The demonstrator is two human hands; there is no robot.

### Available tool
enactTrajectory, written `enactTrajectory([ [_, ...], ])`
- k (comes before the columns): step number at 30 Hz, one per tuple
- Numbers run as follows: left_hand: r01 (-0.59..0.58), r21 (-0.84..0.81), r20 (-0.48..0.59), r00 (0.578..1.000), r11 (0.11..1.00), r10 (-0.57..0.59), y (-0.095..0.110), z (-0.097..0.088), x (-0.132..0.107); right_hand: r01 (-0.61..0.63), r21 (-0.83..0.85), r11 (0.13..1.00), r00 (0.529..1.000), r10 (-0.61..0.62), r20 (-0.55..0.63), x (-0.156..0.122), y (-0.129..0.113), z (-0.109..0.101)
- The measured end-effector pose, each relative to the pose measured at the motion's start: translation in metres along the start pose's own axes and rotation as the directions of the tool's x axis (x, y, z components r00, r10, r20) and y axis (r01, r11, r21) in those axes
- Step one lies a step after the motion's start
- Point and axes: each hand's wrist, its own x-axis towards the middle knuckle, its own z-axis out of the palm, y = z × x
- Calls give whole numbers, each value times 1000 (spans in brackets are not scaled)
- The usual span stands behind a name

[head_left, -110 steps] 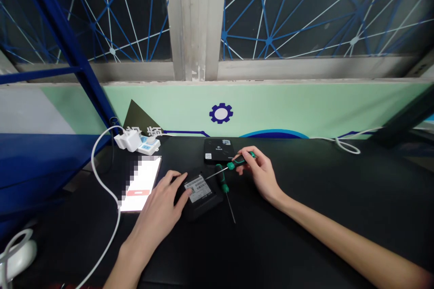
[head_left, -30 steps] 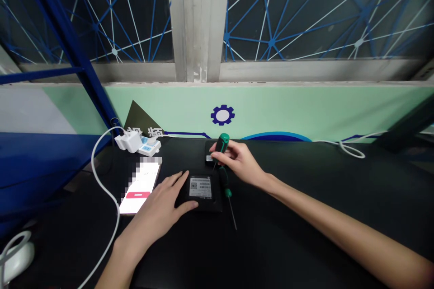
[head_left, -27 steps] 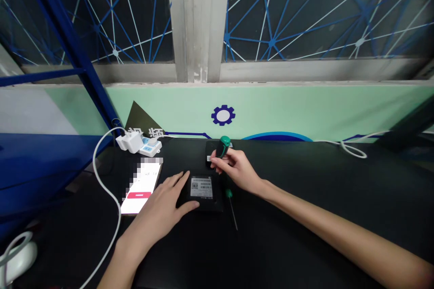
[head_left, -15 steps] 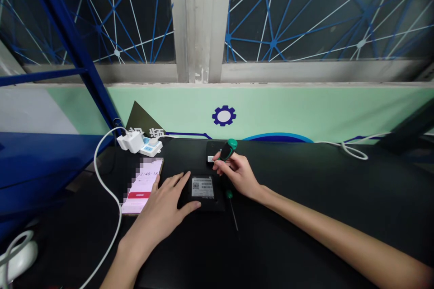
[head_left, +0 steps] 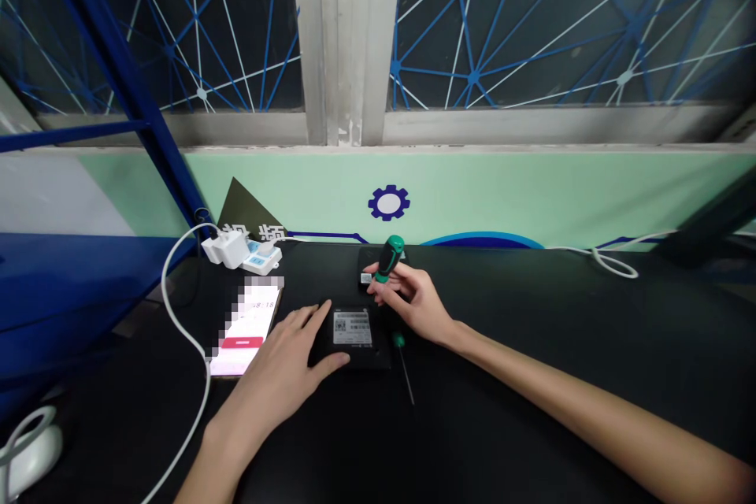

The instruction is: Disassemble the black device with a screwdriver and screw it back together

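A small black box (head_left: 354, 331) with a white label lies on the black table (head_left: 531, 346). My left hand (head_left: 283, 374) rests flat on its left side, fingers spread and thumb along its near edge. My right hand (head_left: 413, 299) grips a green-and-black screwdriver (head_left: 387, 256) nearly upright over the box's far right corner; its tip is hidden. A second screwdriver (head_left: 402, 362) lies on the table right of the box, partly under my right hand. Another black box (head_left: 369, 264) lies behind, mostly hidden by the hand.
A lit phone (head_left: 248, 323) lies left of the box. A white charger and small white device (head_left: 239, 250) sit at the back left, with a white cable (head_left: 180, 331) looping forward. Another white cable (head_left: 614, 260) lies at the back right. A green wall panel (head_left: 531, 189) borders the table.
My right hand has swung the screwdriver from lying nearly level to standing upright at the box's far corner. The box has been squared up under my left hand. The handle wobbled slightly in the last second.
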Motion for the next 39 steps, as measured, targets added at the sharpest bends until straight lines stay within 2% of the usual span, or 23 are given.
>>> enactTrajectory([
  [12,-19,-18,-14,1000,1000,19,-1,1,-1,2,-59,998,1000,-3,-18,-1,14,2],
  [17,10,-14,17,1000,1000,-9,3,-2,-1,0,-46,999,999,-2,-41,-1,15,3],
  [24,-16,-14,-11,1000,1000,16,1,0,-1,-1,-55,999,999,-2,-49,-2,16,3],
  [29,6,-18,18,1000,1000,-6,1,-1,-1,4,-68,998,996,-10,-84,-2,19,3],
  [39,-1,-20,6,1000,1000,2,-3,3,-1,24,-101,995,990,-37,-132,-1,27,4],
])
